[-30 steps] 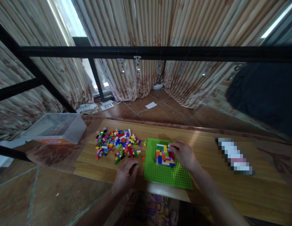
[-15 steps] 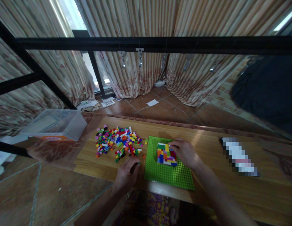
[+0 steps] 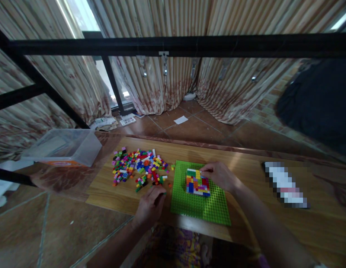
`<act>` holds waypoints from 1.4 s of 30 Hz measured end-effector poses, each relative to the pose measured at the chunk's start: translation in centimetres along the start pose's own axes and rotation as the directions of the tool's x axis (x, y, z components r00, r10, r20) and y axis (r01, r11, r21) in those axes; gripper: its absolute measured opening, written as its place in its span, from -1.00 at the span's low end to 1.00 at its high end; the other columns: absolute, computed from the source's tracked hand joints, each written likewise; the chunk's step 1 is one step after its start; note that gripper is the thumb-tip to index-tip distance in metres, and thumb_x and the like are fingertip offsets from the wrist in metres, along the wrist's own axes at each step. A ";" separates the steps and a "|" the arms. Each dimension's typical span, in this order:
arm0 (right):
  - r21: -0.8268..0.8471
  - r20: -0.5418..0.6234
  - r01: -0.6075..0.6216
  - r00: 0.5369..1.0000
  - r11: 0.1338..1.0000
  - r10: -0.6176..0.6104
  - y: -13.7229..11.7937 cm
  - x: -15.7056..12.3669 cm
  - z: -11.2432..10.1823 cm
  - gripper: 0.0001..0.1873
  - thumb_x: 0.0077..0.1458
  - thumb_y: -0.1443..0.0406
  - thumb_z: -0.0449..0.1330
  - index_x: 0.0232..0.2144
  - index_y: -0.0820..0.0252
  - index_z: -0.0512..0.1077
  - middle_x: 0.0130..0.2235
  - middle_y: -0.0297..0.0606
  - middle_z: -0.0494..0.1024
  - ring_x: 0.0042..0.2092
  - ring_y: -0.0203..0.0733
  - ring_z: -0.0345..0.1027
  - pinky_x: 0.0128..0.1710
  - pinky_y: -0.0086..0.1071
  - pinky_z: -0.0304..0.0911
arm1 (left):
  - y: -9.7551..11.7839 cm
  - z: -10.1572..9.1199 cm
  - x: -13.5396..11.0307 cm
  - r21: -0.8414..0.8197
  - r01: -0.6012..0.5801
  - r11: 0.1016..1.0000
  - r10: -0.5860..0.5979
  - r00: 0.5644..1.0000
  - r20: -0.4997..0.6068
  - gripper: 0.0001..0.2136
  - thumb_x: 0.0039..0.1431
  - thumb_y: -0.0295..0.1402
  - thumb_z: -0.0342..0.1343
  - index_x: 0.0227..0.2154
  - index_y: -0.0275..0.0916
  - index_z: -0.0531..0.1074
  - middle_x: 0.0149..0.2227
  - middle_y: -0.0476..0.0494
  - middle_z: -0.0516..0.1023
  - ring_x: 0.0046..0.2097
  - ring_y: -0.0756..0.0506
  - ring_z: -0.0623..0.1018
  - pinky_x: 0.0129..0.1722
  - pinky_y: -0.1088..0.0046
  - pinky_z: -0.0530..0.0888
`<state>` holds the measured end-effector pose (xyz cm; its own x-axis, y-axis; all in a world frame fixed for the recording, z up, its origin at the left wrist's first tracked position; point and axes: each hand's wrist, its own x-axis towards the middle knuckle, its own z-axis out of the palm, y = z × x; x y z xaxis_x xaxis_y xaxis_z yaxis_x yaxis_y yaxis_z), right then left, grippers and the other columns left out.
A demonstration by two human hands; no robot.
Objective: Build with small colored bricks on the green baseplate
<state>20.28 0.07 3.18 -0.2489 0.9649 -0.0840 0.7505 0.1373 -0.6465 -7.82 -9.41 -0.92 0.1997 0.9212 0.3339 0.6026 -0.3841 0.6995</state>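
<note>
Loose bricks (image 3: pixel 139 166) lie at eleven o'clock from the left hand (image 3: pixel 150 204), closed in a pinch on a green brick (image 3: pixel 165 193). On the baseplate (image 3: pixel 186 207), the brick block (image 3: pixel 195 187) has the right hand (image 3: pixel 220 176) at its one o'clock corner, fingers bunched, any grip hidden; lopsided pressing could loosen edge bricks.

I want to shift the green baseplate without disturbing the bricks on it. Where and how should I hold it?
I'd grip the green baseplate by its near edge, coming from the wearer's side. It lies flat, its near strip is bare, and the brick build sits back from that edge; the right hand covers the far right part.
</note>
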 end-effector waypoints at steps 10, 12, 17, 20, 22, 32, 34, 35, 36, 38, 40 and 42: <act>-0.034 0.107 0.033 0.994 0.999 -0.029 -2.0 0.1 -0.4 -0.78 0.02 0.26 0.13 -0.46 0.07 0.59 -0.42 -0.35 0.62 -0.37 -0.22 0.44 -0.35 -0.40 0.22 | -0.3 0.2 0.0 0.004 -0.016 1.000 0.016 1.000 0.013 -0.90 0.20 -0.46 -0.01 -0.27 -0.17 0.37 -0.25 -0.10 0.50 -0.19 -0.04 0.52 -0.18 0.46 0.45; -0.040 0.081 0.037 0.996 0.999 -0.034 -1.8 0.0 -0.2 -0.79 0.02 0.26 0.14 -0.44 0.07 0.59 -0.39 -0.33 0.62 -0.34 -0.21 0.45 -0.32 -0.38 0.23 | -0.3 0.2 0.0 0.006 -0.025 1.000 0.025 1.000 0.007 -0.90 0.20 -0.47 0.00 -0.28 -0.18 0.37 -0.26 -0.09 0.50 -0.19 -0.03 0.52 -0.18 0.47 0.45; -0.018 -0.016 0.079 0.997 0.997 -0.079 -1.1 -0.7 0.6 -0.78 0.04 0.23 0.13 -0.38 0.07 0.59 -0.38 -0.32 0.57 -0.35 -0.24 0.41 -0.32 -0.39 0.23 | -0.2 0.1 0.1 0.010 -0.040 0.999 0.039 0.999 0.014 -0.90 0.20 -0.48 -0.01 -0.29 -0.19 0.37 -0.27 -0.09 0.50 -0.21 -0.02 0.52 -0.20 0.49 0.44; 0.084 -0.109 0.043 0.993 0.995 -0.034 -0.1 -1.2 1.6 -0.74 -0.01 0.20 0.18 -0.27 0.10 0.57 -0.41 -0.32 0.54 -0.41 -0.28 0.37 -0.37 -0.40 0.25 | -0.1 0.2 0.0 0.023 -0.047 0.999 0.047 0.999 0.006 -0.89 0.20 -0.50 -0.01 -0.29 -0.19 0.37 -0.28 -0.09 0.50 -0.21 -0.02 0.51 -0.19 0.49 0.44; 0.188 -0.135 0.007 0.991 0.982 0.019 0.8 -1.6 2.1 -0.67 -0.04 0.17 0.21 -0.20 0.14 0.54 -0.41 -0.32 0.53 -0.43 -0.28 0.36 -0.39 -0.40 0.27 | -0.2 0.3 0.0 0.033 -0.057 0.998 0.057 0.998 0.003 -0.89 0.20 -0.50 -0.01 -0.28 -0.19 0.37 -0.28 -0.08 0.50 -0.22 -0.02 0.51 -0.19 0.49 0.44; 0.395 -0.194 -0.057 0.970 0.917 0.145 2.4 -1.3 3.4 -0.60 0.05 0.01 0.12 -0.36 0.16 0.58 -0.31 -0.23 0.61 -0.25 -0.14 0.45 -0.24 -0.33 0.32 | -0.5 0.4 -0.1 0.051 -0.081 0.995 0.081 0.997 -0.004 -0.89 0.20 -0.51 0.01 -0.27 -0.20 0.36 -0.27 -0.08 0.49 -0.20 -0.01 0.51 -0.19 0.50 0.44; 0.392 -0.170 -0.074 0.974 0.917 0.151 2.1 -1.1 3.7 -0.60 0.04 0.00 0.12 -0.39 0.16 0.58 -0.35 -0.24 0.60 -0.28 -0.16 0.45 -0.30 -0.37 0.31 | -0.5 0.4 -0.1 0.049 -0.083 0.995 0.083 0.997 -0.001 -0.89 0.20 -0.51 0.00 -0.27 -0.20 0.36 -0.27 -0.08 0.49 -0.21 -0.01 0.51 -0.20 0.50 0.44; 0.394 -0.159 -0.081 0.975 0.916 0.155 1.9 -1.1 3.7 -0.60 0.03 0.01 0.13 -0.39 0.16 0.58 -0.36 -0.25 0.60 -0.30 -0.18 0.45 -0.32 -0.39 0.31 | -0.5 0.4 -0.1 0.049 -0.080 0.996 0.080 0.997 -0.001 -0.90 0.20 -0.51 0.00 -0.27 -0.20 0.36 -0.27 -0.08 0.49 -0.21 -0.01 0.51 -0.20 0.50 0.44; 0.397 -0.149 -0.088 0.976 0.914 0.158 1.8 -1.1 3.8 -0.61 0.03 0.01 0.13 -0.40 0.17 0.58 -0.36 -0.25 0.60 -0.31 -0.18 0.45 -0.33 -0.39 0.30 | -0.5 0.4 -0.1 0.049 -0.075 0.996 0.075 0.997 -0.003 -0.90 0.20 -0.50 0.00 -0.27 -0.20 0.36 -0.27 -0.07 0.49 -0.21 -0.01 0.51 -0.20 0.51 0.44; 0.406 -0.125 -0.101 0.978 0.908 0.164 1.5 -1.1 3.7 -0.62 0.03 0.03 0.13 -0.40 0.17 0.58 -0.37 -0.26 0.60 -0.33 -0.19 0.45 -0.34 -0.40 0.30 | -0.5 0.4 -0.1 0.046 -0.064 0.997 0.064 0.998 -0.001 -0.90 0.20 -0.50 0.01 -0.27 -0.20 0.36 -0.27 -0.07 0.49 -0.21 0.00 0.51 -0.19 0.51 0.44; 0.409 -0.109 -0.111 0.980 0.906 0.169 1.3 -1.2 3.6 -0.64 0.03 0.05 0.14 -0.39 0.18 0.58 -0.37 -0.26 0.61 -0.33 -0.18 0.45 -0.35 -0.39 0.30 | -0.5 0.4 -0.2 0.042 -0.054 0.998 0.054 0.999 0.006 -0.90 0.20 -0.50 0.01 -0.26 -0.20 0.36 -0.27 -0.06 0.49 -0.21 0.00 0.51 -0.19 0.51 0.44; 0.391 -0.105 -0.118 0.980 0.913 0.172 1.2 -1.2 3.4 -0.67 0.02 0.08 0.14 -0.40 0.17 0.58 -0.39 -0.27 0.61 -0.33 -0.18 0.45 -0.35 -0.40 0.29 | -0.5 0.4 -0.1 0.035 -0.048 0.998 0.048 0.999 0.018 -0.90 0.20 -0.49 0.01 -0.26 -0.19 0.36 -0.27 -0.07 0.49 -0.21 0.00 0.51 -0.19 0.51 0.44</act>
<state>19.33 -1.67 -0.08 -0.0506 0.9922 -0.1141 0.4750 -0.0766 -0.8766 -7.85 -9.34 -1.54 0.2417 0.9028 0.3557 0.6191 -0.4257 0.6599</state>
